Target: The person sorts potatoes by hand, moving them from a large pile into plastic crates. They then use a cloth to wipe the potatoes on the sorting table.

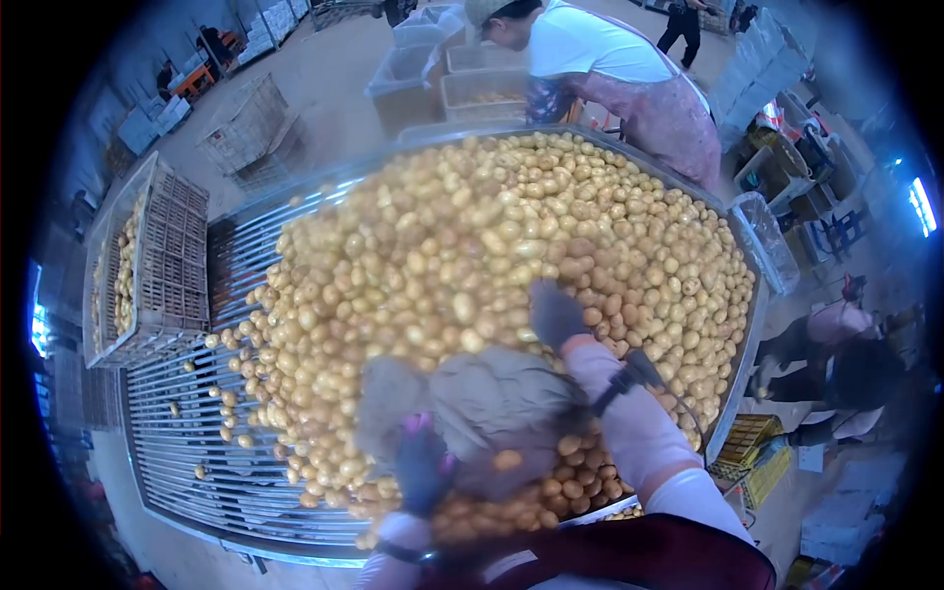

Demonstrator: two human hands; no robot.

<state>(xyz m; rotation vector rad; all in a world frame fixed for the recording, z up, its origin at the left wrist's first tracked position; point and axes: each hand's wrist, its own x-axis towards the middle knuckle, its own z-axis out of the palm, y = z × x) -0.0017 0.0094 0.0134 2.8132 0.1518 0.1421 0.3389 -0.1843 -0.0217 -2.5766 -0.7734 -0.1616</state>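
Note:
A big heap of yellow-brown potatoes (423,246) lies on a slatted metal table (226,472). My right hand (557,315), in a dark glove, reaches onto the heap near its middle; whether its fingers hold anything is not clear. Lower down, my left hand (423,462), gloved dark with some pink on it, is at the left part of a crumpled grey cloth or sack (501,393) and is blurred by motion. The sack lies over the potatoes between my arms, with a few potatoes on and beside its lower part.
A crate of potatoes (177,246) stands on the table's left side. Across the table a person (629,79) bends beside plastic bins (482,88). At the right are another person (836,354) and a yellow crate (752,447). A metal rim (752,324) borders the heap.

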